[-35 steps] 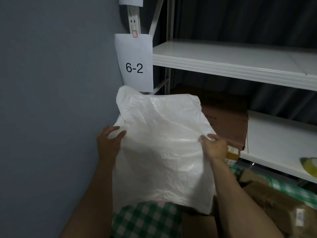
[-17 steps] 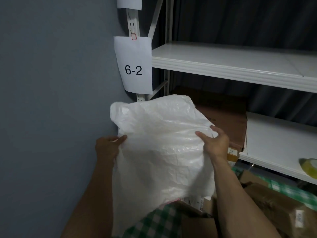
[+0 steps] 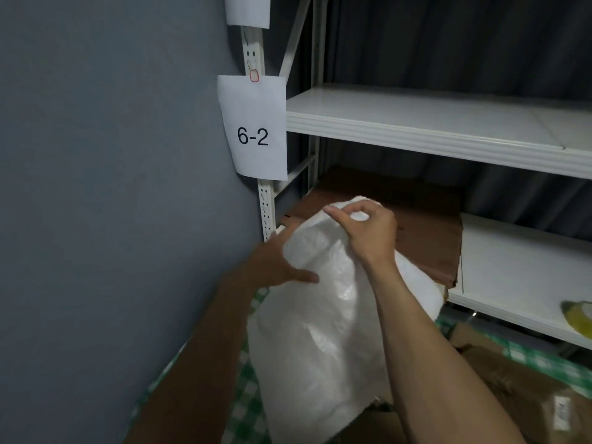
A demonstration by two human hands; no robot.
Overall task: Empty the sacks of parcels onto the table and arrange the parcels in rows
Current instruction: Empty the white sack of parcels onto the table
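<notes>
A white woven sack hangs upside down over the table with the green checked cloth. My right hand grips the sack's bunched top end, fingers curled round the fabric. My left hand holds the sack's left side, thumb across the front and fingers behind it. Brown cardboard parcels lie on the table at the lower right, partly hidden by my right forearm. What is under the sack's mouth is hidden.
A grey wall closes off the left. White metal shelving stands straight ahead with a paper label "6-2" on its post. A flat brown carton lies on the lower shelf, and a tape roll sits at the right.
The spread-out sack has been gathered and lowered. My right hand moved up and left to clutch its top end; my left hand shifted right along its side.
</notes>
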